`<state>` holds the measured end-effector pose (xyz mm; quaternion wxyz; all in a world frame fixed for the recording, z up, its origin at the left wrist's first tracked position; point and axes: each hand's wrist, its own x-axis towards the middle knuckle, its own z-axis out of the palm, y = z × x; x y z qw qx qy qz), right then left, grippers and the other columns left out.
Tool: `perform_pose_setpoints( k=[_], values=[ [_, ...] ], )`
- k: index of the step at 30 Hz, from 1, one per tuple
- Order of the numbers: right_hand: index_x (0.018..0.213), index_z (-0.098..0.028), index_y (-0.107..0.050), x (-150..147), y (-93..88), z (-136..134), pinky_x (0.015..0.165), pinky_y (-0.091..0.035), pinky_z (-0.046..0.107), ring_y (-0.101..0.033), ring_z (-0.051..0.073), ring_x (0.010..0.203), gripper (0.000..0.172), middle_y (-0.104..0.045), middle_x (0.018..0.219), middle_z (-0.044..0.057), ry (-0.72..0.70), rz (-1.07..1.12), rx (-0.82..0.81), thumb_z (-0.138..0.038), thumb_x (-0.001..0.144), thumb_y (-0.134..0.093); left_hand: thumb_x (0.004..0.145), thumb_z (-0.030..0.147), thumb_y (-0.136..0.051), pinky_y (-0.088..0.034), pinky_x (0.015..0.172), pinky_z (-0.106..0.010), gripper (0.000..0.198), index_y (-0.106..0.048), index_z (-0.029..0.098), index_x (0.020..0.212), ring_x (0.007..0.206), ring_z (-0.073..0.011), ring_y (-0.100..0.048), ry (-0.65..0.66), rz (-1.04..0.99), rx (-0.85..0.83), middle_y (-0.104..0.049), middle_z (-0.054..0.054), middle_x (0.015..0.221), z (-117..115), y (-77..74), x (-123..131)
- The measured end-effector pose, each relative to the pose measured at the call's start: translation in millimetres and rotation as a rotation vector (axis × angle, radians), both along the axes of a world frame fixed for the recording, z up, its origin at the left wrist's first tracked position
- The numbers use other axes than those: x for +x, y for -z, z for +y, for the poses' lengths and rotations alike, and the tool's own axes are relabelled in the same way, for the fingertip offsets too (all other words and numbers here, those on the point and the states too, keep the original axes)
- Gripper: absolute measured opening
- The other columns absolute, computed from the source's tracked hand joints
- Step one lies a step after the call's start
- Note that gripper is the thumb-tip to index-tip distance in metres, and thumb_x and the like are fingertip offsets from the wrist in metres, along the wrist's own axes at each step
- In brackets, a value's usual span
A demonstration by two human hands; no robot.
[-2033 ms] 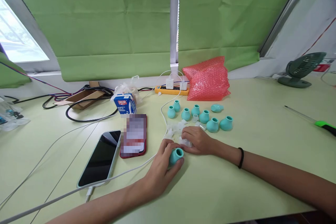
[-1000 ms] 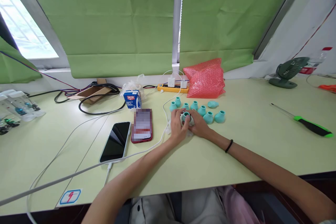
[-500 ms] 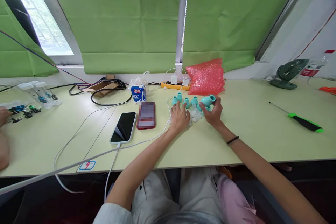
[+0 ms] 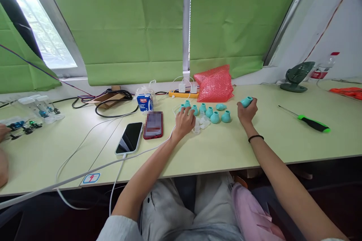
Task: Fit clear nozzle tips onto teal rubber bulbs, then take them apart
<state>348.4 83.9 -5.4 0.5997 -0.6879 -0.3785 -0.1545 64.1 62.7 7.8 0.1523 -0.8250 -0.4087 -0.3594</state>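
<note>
My right hand [image 4: 247, 111] is closed around a small teal bulb-shaped vase [image 4: 246, 101], held tilted at the right of the group. Several similar teal vases [image 4: 215, 117] stand in a loose cluster on the table, and one teal piece [image 4: 221, 107] lies on its side behind them. At the cluster's left end, my left hand [image 4: 184, 122] rests with fingers apart, close to the vases there; whether it touches one I cannot tell. Between the hands lie crumpled translucent white pieces [image 4: 202, 122].
Left of my hands lie a red-cased phone [image 4: 153, 125] and a white-cased phone [image 4: 129, 138] on a cable. Behind are a blue drink carton [image 4: 145, 102], a power strip [image 4: 183, 94] and pink bubble wrap [image 4: 216, 84]. A screwdriver [image 4: 312, 123] and fan [image 4: 296, 77] stand right. Another person's hand [image 4: 3, 131] is far left.
My right hand has moved right, away from the cluster, with the teal vase in it. More vases now show where it was. My left hand stays near the left vases; the view has shifted slightly.
</note>
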Motion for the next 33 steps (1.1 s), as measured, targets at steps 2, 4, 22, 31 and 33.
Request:
perform_pose_setpoints(
  k=[2,4,22,31,33],
  values=[
    [0.095,-0.017,-0.045,5.2,2.4,1.3,0.068,-0.039,0.04,-0.05,0.024,0.071,0.039,-0.052,0.078,0.007,0.003,0.117,-0.09,-0.034,0.061,-0.05,0.081,0.016,-0.034,-0.042,0.075,-0.034,0.027,-0.053,0.019,0.101,0.098,-0.0223,-0.046,-0.033,-0.112,-0.053,-0.054,-0.008,0.108,1.9,-1.2,0.7],
    [0.09,-0.017,-0.049,10.4,6.6,2.0,0.068,-0.039,0.04,-0.049,0.023,0.07,0.037,-0.052,0.073,0.006,-0.05,0.197,-0.189,-0.035,0.058,-0.051,0.081,0.014,-0.033,-0.041,0.08,-0.034,0.03,-0.051,0.018,0.104,0.1,-0.0222,-0.046,-0.057,-0.215,-0.133,-0.054,-0.009,0.109,6.4,0.4,0.8],
    [0.081,-0.016,-0.056,1.4,13.9,7.0,0.075,-0.039,0.034,-0.054,0.02,0.077,0.028,-0.061,0.076,0.006,-0.348,0.189,-0.171,-0.034,0.066,-0.041,0.078,0.027,-0.037,-0.045,0.073,-0.03,0.028,-0.06,0.011,0.082,0.074,-0.0168,-0.063,0.536,-1.023,-1.024,-0.065,-0.011,0.081,34.8,1.4,-12.1],
    [0.107,-0.019,-0.044,-93.8,-9.7,-28.9,0.088,-0.033,0.047,-0.042,0.026,0.105,0.035,-0.047,0.107,0.013,-0.489,-0.617,0.236,-0.032,0.074,-0.046,0.075,0.019,-0.033,-0.044,0.075,-0.029,0.026,-0.059,0.016,0.08,0.083,-0.017,-0.059,0.178,-0.919,-0.441,-0.064,-0.007,0.087,29.9,-1.9,-17.7],
    [0.112,-0.021,-0.042,-126.0,-7.3,-39.5,0.089,-0.031,0.049,-0.039,0.028,0.11,0.04,-0.043,0.117,0.013,-0.688,-0.824,0.071,-0.035,0.074,-0.047,0.073,0.012,-0.031,-0.043,0.08,-0.03,0.031,-0.058,0.016,0.086,0.088,-0.0171,-0.057,0.055,-0.845,-0.311,-0.063,-0.007,0.092,31.0,-2.8,-21.0]
  ],
)
